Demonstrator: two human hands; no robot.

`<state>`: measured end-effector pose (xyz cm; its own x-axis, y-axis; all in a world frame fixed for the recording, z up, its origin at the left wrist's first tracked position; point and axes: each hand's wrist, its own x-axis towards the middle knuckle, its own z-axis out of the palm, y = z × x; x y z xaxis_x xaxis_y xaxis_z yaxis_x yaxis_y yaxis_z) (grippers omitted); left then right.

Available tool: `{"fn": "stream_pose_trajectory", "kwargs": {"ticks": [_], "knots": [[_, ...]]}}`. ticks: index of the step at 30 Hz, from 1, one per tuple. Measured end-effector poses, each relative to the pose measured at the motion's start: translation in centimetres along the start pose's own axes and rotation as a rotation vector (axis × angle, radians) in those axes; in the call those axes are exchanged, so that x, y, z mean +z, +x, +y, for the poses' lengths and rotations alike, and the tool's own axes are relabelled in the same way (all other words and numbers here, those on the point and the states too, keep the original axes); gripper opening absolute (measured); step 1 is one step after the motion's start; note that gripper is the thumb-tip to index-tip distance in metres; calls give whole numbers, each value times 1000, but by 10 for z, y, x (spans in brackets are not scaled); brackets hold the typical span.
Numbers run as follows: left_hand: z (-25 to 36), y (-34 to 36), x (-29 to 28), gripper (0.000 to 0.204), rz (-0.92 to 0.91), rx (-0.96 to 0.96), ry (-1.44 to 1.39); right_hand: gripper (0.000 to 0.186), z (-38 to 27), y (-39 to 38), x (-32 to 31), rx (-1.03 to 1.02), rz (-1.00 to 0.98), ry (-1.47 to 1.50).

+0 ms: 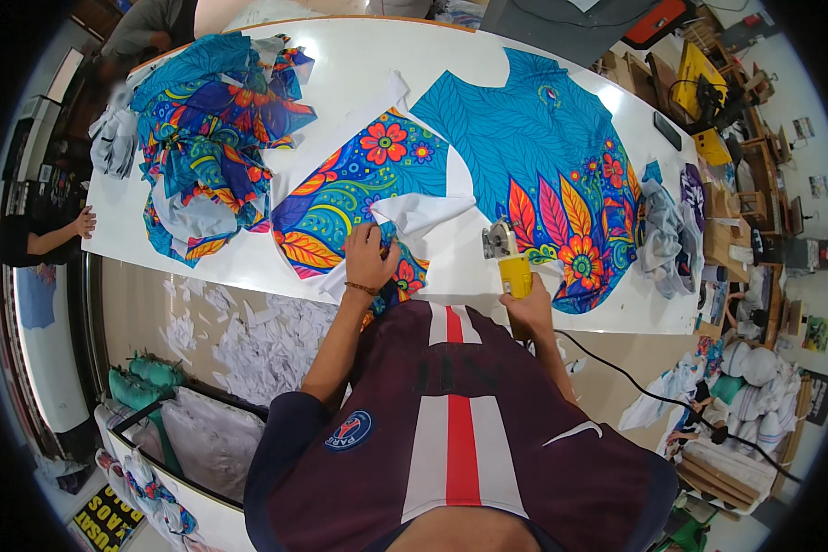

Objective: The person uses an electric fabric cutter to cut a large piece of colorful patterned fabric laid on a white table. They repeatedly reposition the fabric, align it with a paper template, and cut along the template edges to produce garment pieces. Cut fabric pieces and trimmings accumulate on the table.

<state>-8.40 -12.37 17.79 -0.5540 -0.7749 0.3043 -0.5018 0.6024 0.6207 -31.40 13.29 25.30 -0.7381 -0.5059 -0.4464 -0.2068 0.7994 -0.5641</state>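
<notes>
My right hand is wrapped round the yellow body of a small electric fabric cutter, its metal head pointing away from me over the white table. A dark cord trails off from it to the lower right. With bent fingers, my left hand grips a floral printed fabric piece near its close edge. A white strip of the fabric is folded back beside those fingers. Right of it lies a teal shirt panel with leaves and flowers, spread flat. The cutter's head is close to that panel's left edge.
A heap of printed pieces covers the table's left part. Greyish fabric and a phone lie at the right edge. White scraps litter the floor. Another person's hand rests on the table's left end.
</notes>
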Motion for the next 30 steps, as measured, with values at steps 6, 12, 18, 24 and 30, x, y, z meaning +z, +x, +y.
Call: {"fn": "stream_pose_trajectory", "kwargs": {"ticks": [6,12,18,24,30], "knots": [[-18,-13,5,29,96,54,-40,69,-56,4,16,14,-30,-240],[-27,-26,12,32,179,-7,-169,72,-73,19,22,-31,-8,-295],[-29,-26,10,32,176,-20,-193,77,-67,36,29,-67,7,-307],[-29,-26,9,33,158,-19,-185,77,-77,38,28,-52,16,-313],[-30,-25,9,31,164,-19,-185,74,-75,48,28,-67,24,-318]]}}
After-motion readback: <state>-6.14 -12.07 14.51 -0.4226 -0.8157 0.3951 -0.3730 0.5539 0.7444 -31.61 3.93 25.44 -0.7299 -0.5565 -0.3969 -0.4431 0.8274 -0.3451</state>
